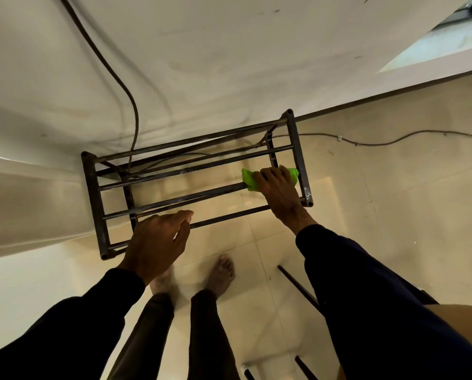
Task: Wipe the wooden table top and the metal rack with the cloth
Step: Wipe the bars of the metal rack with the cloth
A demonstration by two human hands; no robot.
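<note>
Right hand (280,189) grips a crumpled bright green cloth (248,179), fingers (270,172) curled down over it, pressing it onto a long bar of the dark metal rack (94,193). The cloth bulges out on both sides of those fingers and its far end touches the rack's right end frame. The bar under the cloth is the second one out from the person. Left hand (158,239) lies on the nearest long bar toward the rack's left end, well apart from the cloth. Its fingers are only slightly bent, and the bar comes out between fingers and thumb, so it holds the bar loosely. Both arms are in dark long sleeves (372,292). The rack stands on pale glossy floor tiles (366,215), its back edge against a cream wall (229,64) beyond both sets of fingers. A dark cable (132,102) runs down the wall behind the rack. Two bare feet (221,272) stand on the tiles below the left fingers. A brown rounded surface (461,318) shows at the lower right edge, half hidden by the right sleeve; cannot tell what it is.
</note>
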